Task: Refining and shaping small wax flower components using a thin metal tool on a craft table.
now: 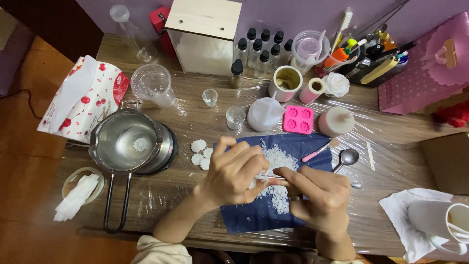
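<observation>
A wooden desk (pixel 391 142) wrapped in clear plastic film fills the view, backed by a lilac wall (pixel 303 14) and edged by brown floor (pixel 24 161) on the left. On it lie a dark blue cloth (pixel 298 146) strewn with white wax shavings (pixel 279 159), a steel pot (pixel 124 142) to the left, and a pink mould (pixel 298 120) behind. Over the cloth, the left hand (pixel 232 173) pinches a small white wax piece (pixel 258 180), mostly hidden by fingers; the right hand (pixel 317 195) closes its grip on a thin metal tool (pixel 274 177), barely visible. A white mug (pixel 435 220) is cut off at right.
</observation>
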